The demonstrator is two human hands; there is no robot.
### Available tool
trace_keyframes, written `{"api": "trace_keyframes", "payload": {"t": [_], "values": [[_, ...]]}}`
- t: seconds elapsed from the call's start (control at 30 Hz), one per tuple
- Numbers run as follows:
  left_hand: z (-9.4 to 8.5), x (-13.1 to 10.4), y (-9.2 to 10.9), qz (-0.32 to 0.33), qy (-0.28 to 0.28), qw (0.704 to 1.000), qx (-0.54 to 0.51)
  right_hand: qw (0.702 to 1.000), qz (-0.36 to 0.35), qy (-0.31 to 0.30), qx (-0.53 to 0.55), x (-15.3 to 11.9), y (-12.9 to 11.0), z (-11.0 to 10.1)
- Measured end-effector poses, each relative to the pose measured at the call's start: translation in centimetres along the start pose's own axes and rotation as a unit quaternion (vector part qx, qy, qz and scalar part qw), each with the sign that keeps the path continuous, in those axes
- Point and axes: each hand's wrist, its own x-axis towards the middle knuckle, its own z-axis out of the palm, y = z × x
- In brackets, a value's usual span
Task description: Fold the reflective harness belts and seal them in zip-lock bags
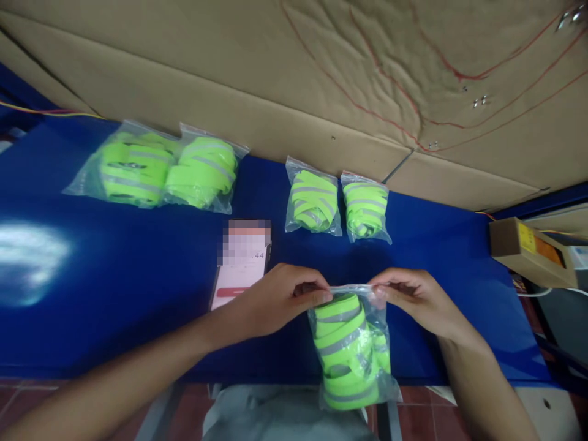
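A clear zip bag [349, 355] hangs over the front edge of the blue table, packed with neon-yellow straps that carry grey stripes. My left hand [294, 294] pinches the left end of its top seal between thumb and fingers. At the opposite end of that seal, my right hand [408, 297] pinches the plastic in the same way. Whether the seal is fully closed cannot be made out. Just behind my left hand lies a phone [239, 269] with a lit screen, its lower part covered by the hand and wrist.
Two similar bags, a left one [133, 171] and its overlapping neighbour [202, 174], lie at the back left. Two more, one [313, 202] beside another [366, 208], rest at the back middle. A cardboard box [528, 251] stands right. Brown board [229, 61] rises behind the table [138, 275].
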Motion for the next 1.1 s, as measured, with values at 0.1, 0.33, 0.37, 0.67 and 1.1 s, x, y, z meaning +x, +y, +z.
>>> {"api": "trace_keyframes", "payload": {"t": [0.1,0.33,0.37,0.67,1.1], "values": [[-0.4,0.4,-0.6,-0.016,-0.027,0.999,-0.043,0.999,0.005,0.008,0.036,0.2,0.3,-0.6],[-0.2,0.5,-0.4,0.025,0.050,0.996,-0.065,0.999,0.000,0.052,-0.013,0.8,0.6,-1.3],[-0.2,0.6,-0.5,0.032,0.055,0.995,-0.079,0.998,-0.012,0.063,-0.023,0.8,0.6,-1.4],[-0.3,1.1,-1.1,0.074,0.086,0.980,-0.166,0.996,-0.054,0.074,0.017,0.7,1.0,-1.4],[-2.1,0.9,-0.5,0.169,0.225,0.946,-0.164,0.965,0.049,0.257,-0.027,0.9,3.4,-7.7]]}}
